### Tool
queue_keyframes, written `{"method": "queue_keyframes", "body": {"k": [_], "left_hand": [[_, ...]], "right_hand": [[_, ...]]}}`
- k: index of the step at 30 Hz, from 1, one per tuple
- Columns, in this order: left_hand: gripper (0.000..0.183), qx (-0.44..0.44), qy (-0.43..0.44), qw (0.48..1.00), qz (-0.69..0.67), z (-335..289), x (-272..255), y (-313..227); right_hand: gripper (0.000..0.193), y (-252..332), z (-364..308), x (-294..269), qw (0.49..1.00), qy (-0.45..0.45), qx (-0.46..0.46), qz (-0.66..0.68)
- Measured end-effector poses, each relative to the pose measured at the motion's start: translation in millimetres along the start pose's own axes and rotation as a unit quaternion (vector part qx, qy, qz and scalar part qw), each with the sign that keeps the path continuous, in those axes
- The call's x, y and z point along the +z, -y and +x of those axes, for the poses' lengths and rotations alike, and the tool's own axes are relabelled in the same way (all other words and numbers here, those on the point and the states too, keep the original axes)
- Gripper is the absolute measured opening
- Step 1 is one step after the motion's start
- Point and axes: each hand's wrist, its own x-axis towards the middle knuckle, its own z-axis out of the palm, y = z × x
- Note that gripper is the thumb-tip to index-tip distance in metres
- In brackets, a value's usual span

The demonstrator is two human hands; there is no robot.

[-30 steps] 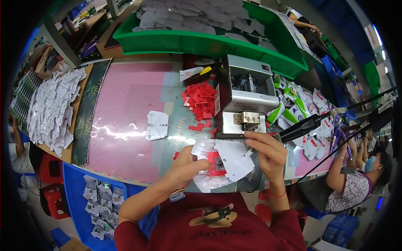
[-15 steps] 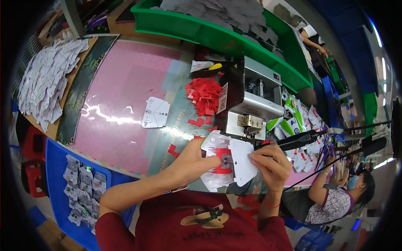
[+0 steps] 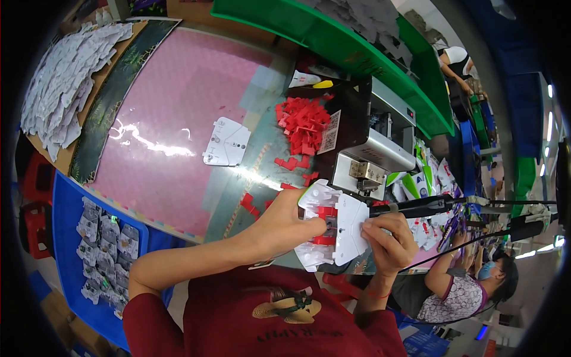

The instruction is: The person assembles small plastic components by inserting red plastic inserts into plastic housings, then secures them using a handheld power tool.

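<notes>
Grasps white shell (image 3: 315, 259) in left hand (image 3: 282, 223), with thumb over red insert (image 3: 325, 241); pinches edge of flat white plate (image 3: 350, 229) in right hand (image 3: 389, 243), just in front of silver machine (image 3: 386, 146). Appears to match plate to shell (with closeness of fit impossible to tell), a step judged to call next for level alignment. Shows, on pink-and-teal table (image 3: 172, 77), heaped red pieces (image 3: 302, 125) and separate white panel (image 3: 227, 141); beyond, green tray (image 3: 279, 27); to lower left, blue bin (image 3: 66, 238); at right, masked person (image 3: 452, 291)

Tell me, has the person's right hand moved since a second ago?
Yes: the right hand has drawn back, away from the metal block on the silver machine, to the right edge of the held white part.
</notes>
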Motion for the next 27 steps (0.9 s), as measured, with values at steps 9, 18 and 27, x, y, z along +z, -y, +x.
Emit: {"method": "queue_keyframes", "body": {"k": [9, 18, 27], "left_hand": [[0.02, -0.019, -0.004, 1.0, 0.015, 1.9, -5.3, 5.2], [0.024, -0.028, -0.001, 0.999, 0.041, 3.9, -6.7, 9.0], [0.025, -0.047, 0.011, 0.998, 0.035, 2.6, -8.9, 4.4]], "right_hand": [[0.025, -1.3, -1.1, 0.1, 0.999, 0.017, -0.009, -0.026], [0.026, -0.9, -4.2, 4.6, 1.0, 0.008, -0.01, -0.022], [0.027, -2.6, -2.0, -0.3, 0.998, 0.063, -0.018, -0.021]]}}
